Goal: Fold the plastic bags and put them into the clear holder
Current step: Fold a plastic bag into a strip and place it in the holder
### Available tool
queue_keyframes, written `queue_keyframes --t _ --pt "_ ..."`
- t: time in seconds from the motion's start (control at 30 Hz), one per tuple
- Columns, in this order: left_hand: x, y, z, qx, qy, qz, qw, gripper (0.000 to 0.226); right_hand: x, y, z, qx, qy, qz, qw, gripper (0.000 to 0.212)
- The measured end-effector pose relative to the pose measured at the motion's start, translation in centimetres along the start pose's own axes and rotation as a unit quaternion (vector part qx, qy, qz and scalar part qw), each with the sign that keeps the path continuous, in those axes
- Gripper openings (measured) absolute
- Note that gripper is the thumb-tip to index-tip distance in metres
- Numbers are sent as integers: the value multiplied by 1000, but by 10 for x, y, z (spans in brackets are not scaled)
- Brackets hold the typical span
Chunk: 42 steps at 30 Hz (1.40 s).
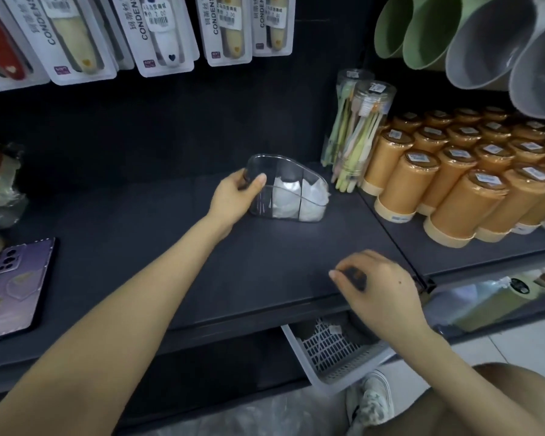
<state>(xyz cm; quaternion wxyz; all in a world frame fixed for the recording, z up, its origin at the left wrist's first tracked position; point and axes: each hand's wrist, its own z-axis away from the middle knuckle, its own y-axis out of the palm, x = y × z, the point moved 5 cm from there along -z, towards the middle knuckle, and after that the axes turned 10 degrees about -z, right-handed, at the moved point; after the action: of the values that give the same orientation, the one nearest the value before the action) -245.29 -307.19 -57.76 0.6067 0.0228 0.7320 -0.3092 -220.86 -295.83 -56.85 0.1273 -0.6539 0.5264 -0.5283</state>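
A: Status?
B: Left grip (236, 196) clasps the left end of the clear holder (283, 166), thumb on the front wall, fingers behind it. The holder stands on the dark shelf (265, 262), near the toothbrush tubes (359, 130) on its right.
A: Contents?
B: Three compartments. Middle and right ones hold folded plastic bags (285, 199), white. The left one, by the thumb, looks vacant.
A: Right grip?
B: Right grip (378, 284) hovers over the shelf's front edge, fingers curled, thumb toward the fingertips. There's a dark patch inside the curl. Can't tell if it pinches something or that's shadow.
A: Step?
B: My read: stowing phase, two of three slots filled, holder being steadied.
A: Next?
B: Needs another bag. I see no loose one on the bare shelf. Crumpled clear film (249, 416) below the shelf could be the supply, unsure. Then fold it to slot width and drop it into the left compartment, with the left grip bracing the holder against sliding.
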Motion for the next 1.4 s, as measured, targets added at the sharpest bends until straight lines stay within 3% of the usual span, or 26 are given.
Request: queue_keyframes --t 0.13,0.23,0.3,0.4,0.47,0.53,0.6,0.7,0.9,1.07,1.2,1.27,1.4 --pt "3 1 -2 20 -75 16 997 69 -2 23 47 98 37 -24 994 14" --pt "13 -14 27 -3 -58 -63 996 65 0 53 77 220 88 -54 970 22" --pt "23 -28 61 7 -12 -186 982 55 0 77 99 302 109 -40 946 21" --pt "44 -49 118 33 52 -350 935 51 -17 128 136 427 142 -5 893 25" --pt "60 -65 153 32 59 -416 907 61 -38 165 161 496 180 22 849 35" --pt "74 -80 181 16 71 -469 880 69 -58 195 187 543 220 33 810 50" --pt "83 -88 200 -7 91 -509 856 64 -73 217 208 572 249 44 781 60" --pt "86 -86 209 -50 124 -541 830 53 -93 239 236 568 300 42 765 70" --pt "87 -85 206 -92 150 -544 820 48 -114 266 296 539 376 53 752 85" --pt "87 -85 203 -91 144 -546 821 49 -102 268 285 488 353 28 797 54" --pt "87 -86 203 -86 136 -538 827 49 -59 245 232 508 237 12 828 22" --pt "86 -88 204 -76 126 -514 845 50 -31 221 201 471 202 -27 858 16" --pt "63 -95 222 -109 116 -328 931 46 32 148 133 388 195 -183 882 24"
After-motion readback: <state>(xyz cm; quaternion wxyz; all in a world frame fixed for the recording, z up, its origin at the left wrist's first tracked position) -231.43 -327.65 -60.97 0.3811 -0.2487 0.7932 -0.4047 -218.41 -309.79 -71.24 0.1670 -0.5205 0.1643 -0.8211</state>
